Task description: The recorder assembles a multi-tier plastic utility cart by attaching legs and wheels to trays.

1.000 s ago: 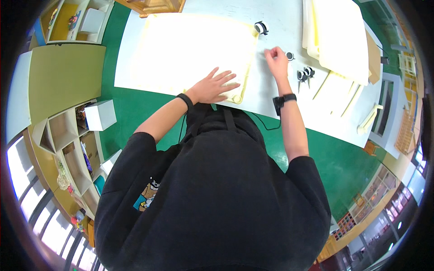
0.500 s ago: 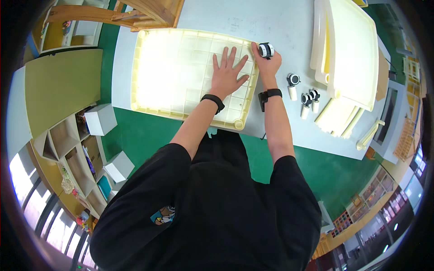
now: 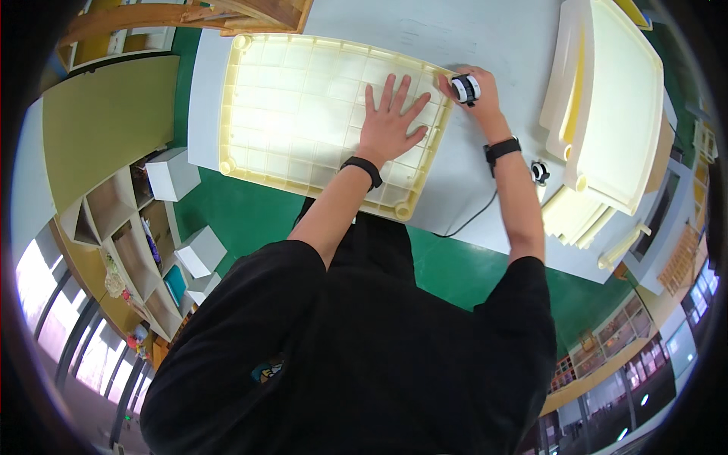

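A cream plastic panel (image 3: 292,114) with a ribbed grid and round corner sockets lies on the table. My left hand (image 3: 388,130) rests flat on its right half, fingers spread. At the panel's far right corner, my right hand (image 3: 484,97) is closed round a black-and-white caster wheel (image 3: 465,89). The caster's lower end is hidden, so I cannot tell whether it sits in the corner socket. Another caster (image 3: 539,173) lies on the table, partly hidden behind my right forearm.
Large cream panels (image 3: 618,106) are stacked on the right, with cream plastic tubes (image 3: 580,214) beside them. A wooden chair (image 3: 258,14) stands at the far left edge of the grey table (image 3: 371,24). A dark cable (image 3: 474,218) lies near the front edge.
My right forearm has swung out to the right, and the hand has turned with the caster at the corner. It now covers most of the loose casters. My left hand stays on the panel.
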### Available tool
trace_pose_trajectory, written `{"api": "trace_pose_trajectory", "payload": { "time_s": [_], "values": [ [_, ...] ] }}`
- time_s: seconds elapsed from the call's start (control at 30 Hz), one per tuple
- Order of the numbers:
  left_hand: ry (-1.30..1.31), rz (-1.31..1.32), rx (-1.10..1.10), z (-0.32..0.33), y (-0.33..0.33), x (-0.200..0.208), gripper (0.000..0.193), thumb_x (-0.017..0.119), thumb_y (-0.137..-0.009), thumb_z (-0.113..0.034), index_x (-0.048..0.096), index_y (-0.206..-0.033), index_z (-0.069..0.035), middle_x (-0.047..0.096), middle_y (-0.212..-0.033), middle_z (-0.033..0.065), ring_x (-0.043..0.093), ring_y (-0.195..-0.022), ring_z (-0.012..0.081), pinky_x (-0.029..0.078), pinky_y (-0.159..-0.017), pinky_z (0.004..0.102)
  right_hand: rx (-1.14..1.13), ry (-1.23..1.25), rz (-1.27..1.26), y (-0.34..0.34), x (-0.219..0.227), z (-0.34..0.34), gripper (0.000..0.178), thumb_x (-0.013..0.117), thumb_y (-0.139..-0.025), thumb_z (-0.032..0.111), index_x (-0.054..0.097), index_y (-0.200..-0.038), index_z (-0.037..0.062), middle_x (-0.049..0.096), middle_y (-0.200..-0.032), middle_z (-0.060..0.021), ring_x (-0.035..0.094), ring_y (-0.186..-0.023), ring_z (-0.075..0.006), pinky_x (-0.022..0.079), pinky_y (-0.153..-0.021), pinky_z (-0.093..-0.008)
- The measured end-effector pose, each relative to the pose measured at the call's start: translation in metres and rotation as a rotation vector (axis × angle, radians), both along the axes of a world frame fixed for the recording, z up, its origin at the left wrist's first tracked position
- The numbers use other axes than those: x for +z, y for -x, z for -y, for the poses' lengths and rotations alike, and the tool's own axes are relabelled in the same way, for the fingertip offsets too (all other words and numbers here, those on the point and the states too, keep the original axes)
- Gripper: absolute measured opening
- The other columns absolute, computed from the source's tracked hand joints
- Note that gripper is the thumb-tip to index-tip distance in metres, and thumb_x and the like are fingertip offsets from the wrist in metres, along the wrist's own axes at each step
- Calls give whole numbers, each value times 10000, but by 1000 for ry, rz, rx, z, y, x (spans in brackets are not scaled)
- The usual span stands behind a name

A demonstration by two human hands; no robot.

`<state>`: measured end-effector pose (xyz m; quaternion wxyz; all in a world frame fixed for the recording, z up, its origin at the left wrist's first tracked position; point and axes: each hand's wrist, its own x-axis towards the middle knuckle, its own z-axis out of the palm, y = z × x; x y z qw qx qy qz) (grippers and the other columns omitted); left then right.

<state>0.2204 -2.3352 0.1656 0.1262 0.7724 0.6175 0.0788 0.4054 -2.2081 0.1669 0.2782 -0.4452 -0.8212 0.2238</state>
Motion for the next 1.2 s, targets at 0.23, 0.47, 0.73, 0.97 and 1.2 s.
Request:
{"api": "trace_pose_trajectory", "payload": {
  "time_s": [0.23,0.47,0.73,0.97,1.2],
  "values": [
    [5,-2,4,2,-2,1,604,483,-850,-527,358,-1408,-332,206,-1513,118,125,-1401,366,85,-1065,643,463,59,169,-6,29,-33,224,737,-701,226,583,-700,63,604,-733,-102,570,-675,-298,483,-617,-378],
    [-18,-42,14,2,-1,-3,608,484,-851,-527,356,-1412,-331,186,-1523,116,110,-1409,358,94,-1067,645,23,408,-335,-16,115,4,287,779,-686,160,588,-868,45,597,-738,-83,552,-622,-196,478,-606,-285],
    [-55,-48,-7,3,-1,-4,631,466,-865,-520,300,-1436,-310,144,-1535,118,72,-1415,354,72,-1069,647,-426,606,-6,-42,43,189,323,677,-759,325,631,-836,15,619,-641,-189,635,-636,-339,490,-576,-400],
    [-91,9,-39,7,10,6,606,515,-885,-421,326,-1433,-245,220,-1508,147,134,-1403,356,115,-1085,606,-612,449,383,-74,12,179,389,596,-797,396,598,-941,34,653,-789,-207,633,-755,-391,501,-673,-480],
    [14,891,355,81,123,55,232,516,-922,-97,620,-1115,-22,672,-1045,130,638,-982,193,480,-857,274,-711,145,315,-86,14,176,350,590,-819,313,562,-1050,51,572,-1042,-148,590,-924,-340,488,-756,-444]
  ]
}}
